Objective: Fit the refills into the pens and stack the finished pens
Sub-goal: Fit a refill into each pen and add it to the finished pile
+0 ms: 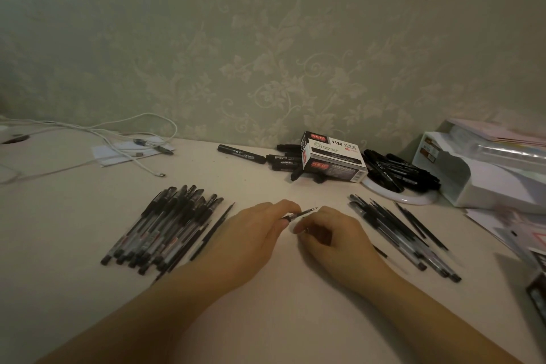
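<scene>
Across the lower half of the frame we saw the pale table (266, 319) with both forearms reaching up from the bottom edge toward its centre. The left hand (254, 227) lay palm down, its fingers curled and pinching the dark end of a pen (298, 214) whose metal tip pointed up and right. The right hand (328, 230) sat just beside it, fingers curled inward round something small; we could not tell what it held. At centre left lay the pile of capped pens (165, 227), packed side by side. At centre right lay a looser spread of pens and refills (399, 227). At upper centre, against the wall, a marker box (334, 161) rested tilted on black markers (396, 170). At the right edge stood a white organiser (472, 171) holding papers and plastic sleeves.
</scene>
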{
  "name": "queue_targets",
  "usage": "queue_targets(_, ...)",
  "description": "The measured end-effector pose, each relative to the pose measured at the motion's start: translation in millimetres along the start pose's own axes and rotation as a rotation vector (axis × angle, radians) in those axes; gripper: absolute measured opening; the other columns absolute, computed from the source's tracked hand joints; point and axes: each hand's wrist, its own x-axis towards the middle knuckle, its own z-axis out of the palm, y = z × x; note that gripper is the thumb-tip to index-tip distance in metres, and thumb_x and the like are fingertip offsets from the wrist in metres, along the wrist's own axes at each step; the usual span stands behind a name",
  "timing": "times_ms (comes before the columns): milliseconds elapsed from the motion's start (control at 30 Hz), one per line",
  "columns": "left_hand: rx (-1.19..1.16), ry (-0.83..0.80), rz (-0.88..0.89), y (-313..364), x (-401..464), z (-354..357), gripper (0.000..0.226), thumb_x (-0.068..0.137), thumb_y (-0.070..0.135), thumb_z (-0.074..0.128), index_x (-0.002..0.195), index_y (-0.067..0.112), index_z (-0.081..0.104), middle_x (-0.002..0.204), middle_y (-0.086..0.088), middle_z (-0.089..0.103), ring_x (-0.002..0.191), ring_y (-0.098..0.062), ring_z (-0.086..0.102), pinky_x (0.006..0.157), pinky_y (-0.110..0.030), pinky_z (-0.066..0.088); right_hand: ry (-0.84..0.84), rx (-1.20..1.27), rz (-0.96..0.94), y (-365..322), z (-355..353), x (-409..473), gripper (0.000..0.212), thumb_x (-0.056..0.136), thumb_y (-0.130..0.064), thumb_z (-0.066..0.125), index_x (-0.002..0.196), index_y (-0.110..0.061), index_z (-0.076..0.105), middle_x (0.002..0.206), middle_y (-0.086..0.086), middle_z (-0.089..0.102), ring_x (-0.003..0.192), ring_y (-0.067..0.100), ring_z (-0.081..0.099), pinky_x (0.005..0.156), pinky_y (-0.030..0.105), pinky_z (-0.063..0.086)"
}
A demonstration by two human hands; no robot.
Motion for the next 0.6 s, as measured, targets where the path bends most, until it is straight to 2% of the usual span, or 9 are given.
queue_targets(133,-0.002,0.012,0.003,1.5,-0.9,-1.4,0.03,0.102,0.024,0.039,0.127,0.034,0.051,0.091,0.013,0.053,0.087,-0.009,0.051,0.081,-0.032,0.045,0.004,-0.019,-0.005,0.5,0.3,-0.6,0.019,0.09,-0.015,0.065,0.098,-0.03,0.073,0.089,-0.013,0.061,0.082,-0.002,0.054,0.07,0.01,0.04)
queue_targets(367,-0.024,0.065,-0.001,0.3,-0.9,-0.9,0.036,0.102,0.023,0.039,0.135,0.035,0.049,0.101,0.009,0.059,0.088,-0.008,0.052,0.083,-0.028,0.043,0.051,0.007,0.019,1.5,0.6,-0.7,0.019,0.088,-0.023,0.069,0.104,-0.034,0.067,0.082,-0.013,0.059,0.079,0.001,0.056,0.069,0.011,0.044)
queue_targets(500,-0.085,0.137,0.026,0.8,-0.3,-1.3,0.037,0.101,0.023,0.041,0.134,0.037,0.049,0.096,0.008,0.061,0.086,-0.007,0.056,0.079,-0.03,0.047,0.164,0.343,0.127,-8.8,-5.3,2.4,0.012,0.089,-0.029,0.07,0.1,-0.035,0.07,0.082,-0.009,0.069,0.077,0.006,0.066,0.069,0.014,0.05)
queue_targets(600,-0.127,0.133,0.067,1.4,0.3,1.9,0.038,0.101,0.022,0.042,0.136,0.034,0.05,0.102,0.005,0.063,0.092,-0.01,0.059,0.081,-0.036,0.049,0.068,0.632,0.14,-19.5,-6.9,2.3,0.01,0.09,-0.025,0.068,0.095,-0.03,0.076,0.087,-0.006,0.075,0.077,0.005,0.068,0.068,0.012,0.051)
